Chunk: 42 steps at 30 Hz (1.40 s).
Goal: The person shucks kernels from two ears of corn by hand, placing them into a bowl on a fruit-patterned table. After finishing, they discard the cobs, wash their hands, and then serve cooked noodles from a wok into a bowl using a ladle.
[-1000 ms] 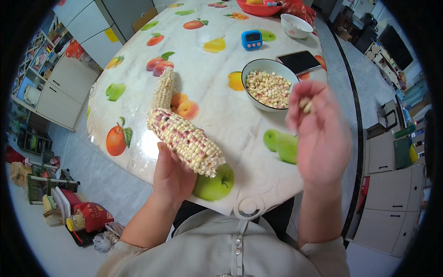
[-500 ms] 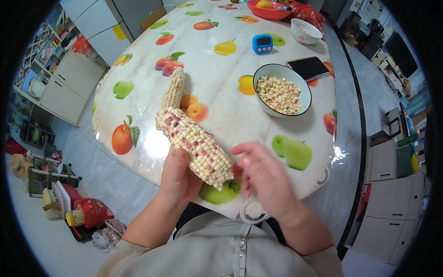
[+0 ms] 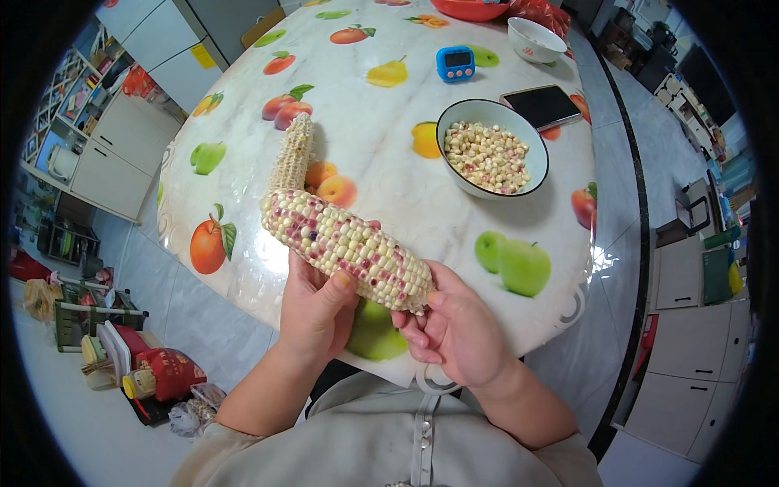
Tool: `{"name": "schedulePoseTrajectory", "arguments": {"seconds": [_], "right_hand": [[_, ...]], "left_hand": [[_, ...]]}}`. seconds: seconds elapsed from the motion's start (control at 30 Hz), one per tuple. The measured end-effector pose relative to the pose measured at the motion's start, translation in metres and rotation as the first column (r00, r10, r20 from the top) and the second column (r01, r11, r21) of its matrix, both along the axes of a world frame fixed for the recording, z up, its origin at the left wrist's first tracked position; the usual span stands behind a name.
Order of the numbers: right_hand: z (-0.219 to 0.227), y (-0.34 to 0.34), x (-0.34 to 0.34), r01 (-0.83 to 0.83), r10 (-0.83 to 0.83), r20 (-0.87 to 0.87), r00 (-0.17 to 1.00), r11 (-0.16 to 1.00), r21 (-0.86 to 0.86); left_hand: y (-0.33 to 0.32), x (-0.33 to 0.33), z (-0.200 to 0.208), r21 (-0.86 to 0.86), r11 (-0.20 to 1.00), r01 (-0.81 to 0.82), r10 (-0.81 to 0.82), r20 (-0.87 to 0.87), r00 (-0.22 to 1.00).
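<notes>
An ear of corn (image 3: 349, 247) with cream and purple kernels is held slantwise above the near edge of the table. My left hand (image 3: 318, 304) is closed round its middle from below, thumb on the near side. At its right, ragged end, my right hand (image 3: 454, 325) grips the tip between thumb and fingers. Behind the ear lies a bare corncob (image 3: 294, 154), its lower end hidden by the ear. To the right, a white bowl (image 3: 495, 188) with a dark rim holds loose corn kernels (image 3: 487, 156).
A fruit-print cloth covers the table (image 3: 373, 130). Beyond the bowl lie a dark-screened phone (image 3: 541, 107) and a blue timer (image 3: 456, 65). Farther back stand another white bowl (image 3: 536, 42), a red basin (image 3: 471, 8) and a red plastic bag (image 3: 540, 16).
My right hand, blurred beside the ear before, now grips its right end. The ear has turned to lie flatter. The view has shifted slightly, bringing the table's things a little higher.
</notes>
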State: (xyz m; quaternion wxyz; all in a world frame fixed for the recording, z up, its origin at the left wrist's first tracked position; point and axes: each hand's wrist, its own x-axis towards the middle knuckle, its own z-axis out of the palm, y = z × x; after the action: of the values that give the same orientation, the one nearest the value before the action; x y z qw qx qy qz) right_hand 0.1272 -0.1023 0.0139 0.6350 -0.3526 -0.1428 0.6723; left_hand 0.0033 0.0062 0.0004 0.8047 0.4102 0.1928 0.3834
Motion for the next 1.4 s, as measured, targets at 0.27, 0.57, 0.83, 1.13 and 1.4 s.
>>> {"name": "schedulePoseTrajectory", "arguments": {"seconds": [0.27, 0.57, 0.83, 1.13, 1.4], "right_hand": [[-0.0007, 0.0007, 0.0004, 0.001, 0.000, -0.036, 0.999, 0.999, 0.043], [-0.0036, 0.0010, 0.0006, 0.020, -0.013, -0.124, 0.992, 0.998, 0.053], [-0.0062, 0.0005, 0.0018, 0.016, -0.006, -0.135, 0.991, 0.997, 0.070], [-0.0044, 0.0016, 0.0005, 0.034, -0.025, -0.143, 0.989, 0.998, 0.060], [-0.0061, 0.0031, 0.0026, -0.023, 0.026, -0.043, 0.999, 0.998, 0.051]], "left_hand": [[-0.0014, -0.0002, 0.0005, 0.004, 1.000, -0.021, 0.021, -0.014, 1.000], [-0.0002, -0.0034, -0.0016, -0.020, 0.999, 0.026, -0.025, 0.051, 0.998], [-0.0015, -0.0027, -0.0001, -0.024, 0.999, 0.029, -0.028, 0.032, 0.999], [-0.0010, -0.0034, -0.0003, -0.010, 0.999, 0.035, -0.035, 0.024, 0.999], [-0.0025, -0.0030, -0.0024, 0.022, 1.000, 0.018, -0.018, 0.000, 1.000]]}}
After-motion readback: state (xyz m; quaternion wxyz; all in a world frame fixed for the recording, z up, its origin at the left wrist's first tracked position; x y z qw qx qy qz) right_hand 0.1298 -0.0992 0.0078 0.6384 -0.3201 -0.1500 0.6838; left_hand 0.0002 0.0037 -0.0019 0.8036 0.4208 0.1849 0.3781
